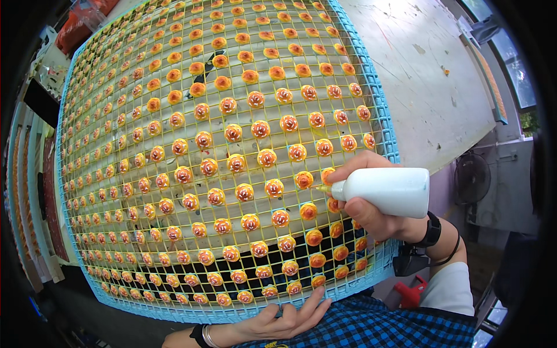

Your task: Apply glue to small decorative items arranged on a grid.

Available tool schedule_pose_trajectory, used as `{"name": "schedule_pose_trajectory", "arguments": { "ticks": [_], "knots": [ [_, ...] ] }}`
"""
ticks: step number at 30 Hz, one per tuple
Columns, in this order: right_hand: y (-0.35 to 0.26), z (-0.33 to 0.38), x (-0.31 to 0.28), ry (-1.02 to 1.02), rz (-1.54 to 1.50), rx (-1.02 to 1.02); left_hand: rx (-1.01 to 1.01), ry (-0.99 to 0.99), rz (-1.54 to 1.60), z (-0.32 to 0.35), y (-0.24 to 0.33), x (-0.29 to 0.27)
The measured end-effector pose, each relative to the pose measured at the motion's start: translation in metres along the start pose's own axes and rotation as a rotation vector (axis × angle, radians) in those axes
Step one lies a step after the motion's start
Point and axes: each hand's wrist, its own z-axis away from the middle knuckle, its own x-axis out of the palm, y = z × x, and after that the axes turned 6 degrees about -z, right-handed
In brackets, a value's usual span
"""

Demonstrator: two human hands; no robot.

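Observation:
My right hand point(371, 217) is closed round a white squeeze bottle point(390, 191) lying nearly level, its narrow yellowish nozzle point(326, 189) pointing left. The nozzle tip is just beside a plain orange rose-shaped piece point(304, 180) on a large mesh rack. My left hand point(284, 320) lies against the near edge of the rack's light blue rim point(174, 313), fingers stretched out and holding nothing. Rows of small yellow-orange rose-shaped pieces sit on the yellow-green mesh. Many, such as one rose piece point(267, 158), carry white dabs. The far rows and several near the right hand are plain orange.
A pale, scratched tabletop point(429, 75) extends beyond the rack on the right. A fan point(473, 177) stands near the right wall. Blue-edged racks point(26, 191) stand at the left. A red bag point(78, 35) is at the far left. A dark stick-like object point(204, 74) lies beneath the mesh.

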Motion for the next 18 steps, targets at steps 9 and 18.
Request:
{"name": "schedule_pose_trajectory", "arguments": {
  "ticks": [9,18],
  "knots": [
    [0.0002,-0.0077,-0.0044,-0.094,0.157,-0.178,0.017,-0.053,0.021,0.0016,0.0031,-0.0027],
    [0.0022,-0.0074,-0.0006,-0.072,0.204,-0.183,0.033,0.008,-0.026,0.0001,-0.0023,0.0006]
  ]
}}
